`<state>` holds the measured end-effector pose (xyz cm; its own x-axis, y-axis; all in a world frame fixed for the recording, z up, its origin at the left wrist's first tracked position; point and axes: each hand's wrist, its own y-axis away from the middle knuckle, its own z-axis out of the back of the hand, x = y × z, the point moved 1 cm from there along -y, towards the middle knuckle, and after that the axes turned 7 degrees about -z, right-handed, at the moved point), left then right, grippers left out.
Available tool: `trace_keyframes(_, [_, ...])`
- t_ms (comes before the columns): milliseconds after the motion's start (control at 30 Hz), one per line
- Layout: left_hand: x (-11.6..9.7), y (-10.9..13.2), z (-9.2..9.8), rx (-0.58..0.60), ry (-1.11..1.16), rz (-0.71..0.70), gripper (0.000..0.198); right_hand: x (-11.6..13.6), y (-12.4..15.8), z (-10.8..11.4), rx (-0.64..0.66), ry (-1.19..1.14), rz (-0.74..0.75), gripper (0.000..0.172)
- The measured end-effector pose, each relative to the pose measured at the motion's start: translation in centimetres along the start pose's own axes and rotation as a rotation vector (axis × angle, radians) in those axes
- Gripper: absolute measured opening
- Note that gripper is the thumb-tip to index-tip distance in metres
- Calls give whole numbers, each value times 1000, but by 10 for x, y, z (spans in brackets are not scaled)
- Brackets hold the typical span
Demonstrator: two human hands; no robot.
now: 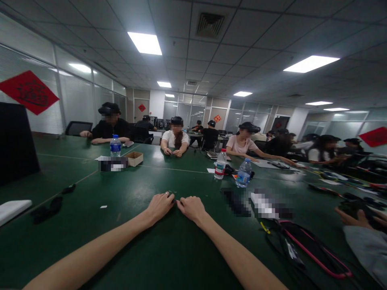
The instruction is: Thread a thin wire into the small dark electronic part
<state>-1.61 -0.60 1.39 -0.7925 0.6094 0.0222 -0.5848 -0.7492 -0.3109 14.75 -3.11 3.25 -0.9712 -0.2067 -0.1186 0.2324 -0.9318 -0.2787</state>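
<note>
My left hand (160, 206) and my right hand (191, 208) rest side by side on the dark green table (127, 237), both arms stretched forward. The fingers of both hands are curled in and their tips meet around something small and dark at the table surface; it is too small to make out. A ring shows on my left hand.
Two water bottles (220, 164) (243, 173) stand beyond my hands, another bottle (115, 146) and a small cardboard box (134, 158) sit far left. A pink-edged black bag (305, 245) lies at right. Another person's hands (359, 215) are at far right. Several people sit around the table.
</note>
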Motion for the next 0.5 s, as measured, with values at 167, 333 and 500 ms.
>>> trace_keyframes(167, [-1,0,2,-6,20,-15,30,1,0,-2,15,-9,-19,54])
trace_keyframes(333, [1,0,2,-10,50,-4,31,1,0,-4,-4,-12,-41,56])
trace_keyframes(500, [7,0,-4,-73,124,44,37,1,0,-4,-10,-16,-42,57])
